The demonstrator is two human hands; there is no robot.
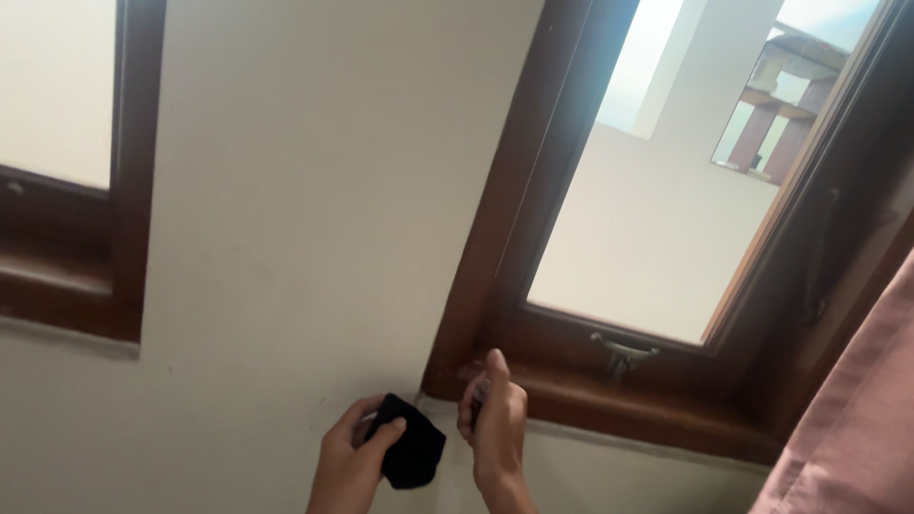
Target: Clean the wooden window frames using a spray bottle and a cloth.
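A black cloth [411, 449] sits low in the scene, near the bottom edge, bunched in the person's left hand [350, 464]. The fingers of that hand are pressed around its left side, with the thumb lying over the top of the fabric, so the cloth is pinched between thumb and fingers and hangs out to the right of the hand. It is held against the cream wall [305, 209], just below and to the left of the lower left corner of the brown wooden window frame [495, 238].

Just to the right of the cloth is the right hand [495, 424], close to it but apart. Its fingers are curled together with the thumb pointing up, and something small and pale seems to be enclosed in them; what it is cannot be told. This hand is at the near edge of the wooden sill [609, 400], touching or almost touching it.

Farther along the sill, to the right, a metal latch [621, 349] sits at the foot of the glass pane [657, 219], through which pale outdoor walls show. A pink curtain [857, 419] hangs at the far right. At the far left is a second wooden window frame [129, 190].
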